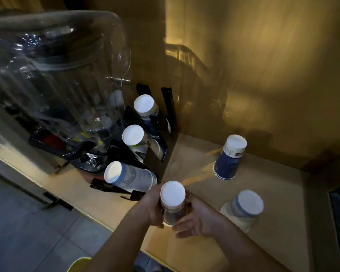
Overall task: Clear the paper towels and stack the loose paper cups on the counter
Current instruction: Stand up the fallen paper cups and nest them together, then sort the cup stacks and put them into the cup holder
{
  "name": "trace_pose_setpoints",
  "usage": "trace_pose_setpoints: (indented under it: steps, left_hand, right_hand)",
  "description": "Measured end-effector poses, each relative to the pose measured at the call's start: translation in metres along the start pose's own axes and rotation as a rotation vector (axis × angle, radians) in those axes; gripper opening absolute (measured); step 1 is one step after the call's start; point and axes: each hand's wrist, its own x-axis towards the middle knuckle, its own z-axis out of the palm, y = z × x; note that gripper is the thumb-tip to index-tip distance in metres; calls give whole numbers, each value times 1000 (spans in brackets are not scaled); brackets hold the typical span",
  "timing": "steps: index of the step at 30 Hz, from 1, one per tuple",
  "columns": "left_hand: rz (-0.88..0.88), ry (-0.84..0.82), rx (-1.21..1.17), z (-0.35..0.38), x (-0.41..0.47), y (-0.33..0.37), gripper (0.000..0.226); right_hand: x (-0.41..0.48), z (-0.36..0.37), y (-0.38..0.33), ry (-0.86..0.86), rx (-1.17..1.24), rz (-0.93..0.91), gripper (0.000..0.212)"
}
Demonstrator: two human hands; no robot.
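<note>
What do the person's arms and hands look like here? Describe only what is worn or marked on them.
Both forearms are bare, with no sleeves in view. The left hand and right hand wear no gloves. No watch, ring or bracelet can be made out, though the light is dim. The fingernails look dark; polish or shadow, hard to tell.

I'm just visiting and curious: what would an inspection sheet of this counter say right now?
Surface: light counter, dimly lit, set against a brown wall.
Job's things: held cup upside down between both hands; blue cup and pale cup standing upside down and apart on the counter; three cup stacks lying tilted in a black rack. Paper towels: nothing seen.
Clutter: large clear dispenser on a dark base, left of the rack.
Grippers: left hand and right hand both wrapped around the held cup.
Cables: nothing seen.
Surroundings: grey tiled floor lower left; yellow object at the bottom edge, unclear.
</note>
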Motion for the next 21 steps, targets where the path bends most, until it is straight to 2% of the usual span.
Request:
trace_pose_setpoints:
  steps: [2, 4, 8, 10, 15, 18, 21]
  left_hand:
    - [24, -109, -30, -5, -4, -10, 36]
    - [67, -212, -51, -10, -6, -18, 46]
    - [190, -353, -22, -8, -1, -37, 67]
    - [278, -329, -25, -2, 1, -42, 74]
    - [557, -247, 175, 19, -7, -32, 64]
    - [783, -132, 276, 32, -12, -22, 84]
    - [958, -64, 404, 40, -17, -14, 86]
  right_hand:
    - [-1, -2, 4, -37, 66, -31, 57]
    - [-3, -7, 9, -39, 90, -90, 54]
    - [-7, -20, 19, 57, -20, -328, 69]
    - [-12, -26, 23, 60, -56, -425, 74]
    - [-31, -36, 22, 48, -175, -652, 84]
    - [-43, -36, 19, 134, -283, -740, 83]
    - [-54, -32, 12, 252, -346, -828, 81]
